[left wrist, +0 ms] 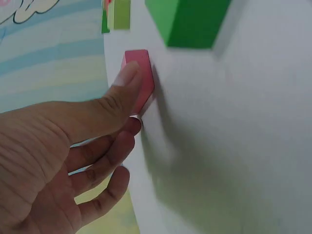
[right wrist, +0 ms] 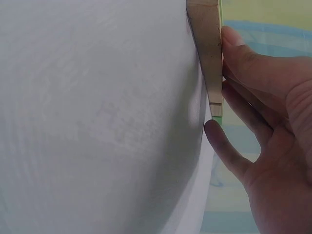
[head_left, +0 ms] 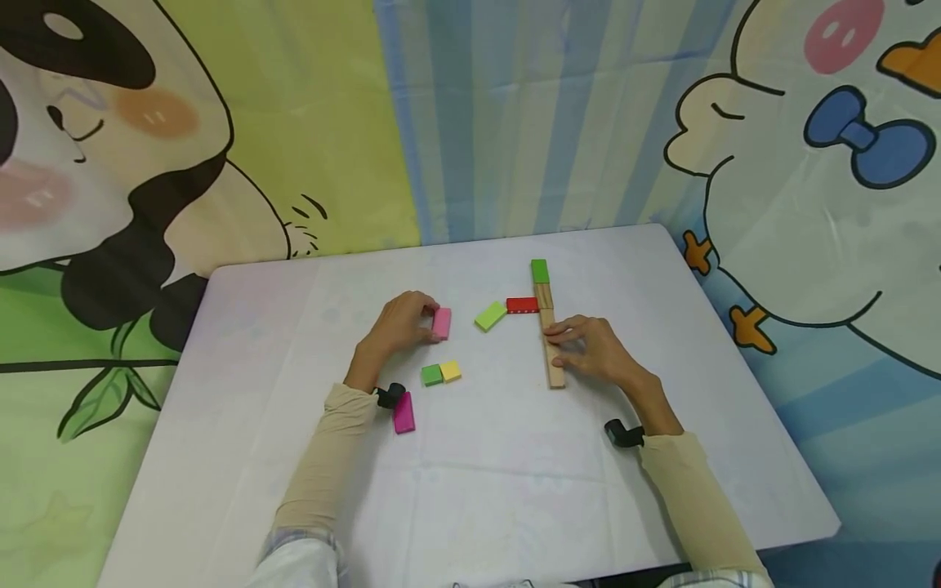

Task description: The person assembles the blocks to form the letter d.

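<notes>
My left hand (head_left: 400, 322) pinches a pink block (head_left: 441, 324) at the table's middle left. In the left wrist view its thumb lies on the pink block (left wrist: 141, 80), and the other fingers curl loosely below. On the right, a row of plain wooden blocks (head_left: 555, 371) runs front to back, with a green block (head_left: 540, 271) at its far end. Fingertips of my right hand (head_left: 591, 349) rest on this row; in the right wrist view the thumb is against the wooden block (right wrist: 207, 44). A red block (head_left: 522, 305) meets the row's left side.
A light green block (head_left: 490, 316) lies angled by the red one. Nearer the front, a small green block (head_left: 431, 375) and a yellow block (head_left: 451, 371) sit side by side. A magenta block (head_left: 404, 413) lies beside the left wrist camera. Behind the white table (head_left: 500, 506) hangs a cartoon-printed cloth.
</notes>
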Demonstrator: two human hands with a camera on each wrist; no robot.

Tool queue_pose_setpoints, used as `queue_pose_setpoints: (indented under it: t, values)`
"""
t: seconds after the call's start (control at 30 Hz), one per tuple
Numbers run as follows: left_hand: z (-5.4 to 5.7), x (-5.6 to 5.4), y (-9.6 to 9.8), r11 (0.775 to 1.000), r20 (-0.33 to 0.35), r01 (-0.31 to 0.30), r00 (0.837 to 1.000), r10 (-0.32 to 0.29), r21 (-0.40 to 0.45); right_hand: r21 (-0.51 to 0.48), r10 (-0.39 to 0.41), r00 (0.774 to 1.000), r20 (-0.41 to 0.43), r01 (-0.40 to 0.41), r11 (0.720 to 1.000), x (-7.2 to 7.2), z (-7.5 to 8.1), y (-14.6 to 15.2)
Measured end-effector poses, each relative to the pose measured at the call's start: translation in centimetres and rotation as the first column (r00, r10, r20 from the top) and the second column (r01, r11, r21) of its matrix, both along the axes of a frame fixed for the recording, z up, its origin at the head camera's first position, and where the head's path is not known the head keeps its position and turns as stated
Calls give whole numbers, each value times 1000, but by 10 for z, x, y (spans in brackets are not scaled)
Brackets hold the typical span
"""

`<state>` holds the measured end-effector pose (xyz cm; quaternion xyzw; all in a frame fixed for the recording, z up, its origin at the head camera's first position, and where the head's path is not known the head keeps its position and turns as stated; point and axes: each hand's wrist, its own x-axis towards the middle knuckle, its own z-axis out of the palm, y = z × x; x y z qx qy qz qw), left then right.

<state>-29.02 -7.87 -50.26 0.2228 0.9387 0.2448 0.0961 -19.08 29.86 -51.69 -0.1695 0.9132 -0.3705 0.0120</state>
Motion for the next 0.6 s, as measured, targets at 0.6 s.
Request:
queue_pose_setpoints:
  t: [0.6]
  values:
    - [5,57,35,977,-109,179,975,-192,-119,13,2,1000,7,-3,1000,-1,2,-1]
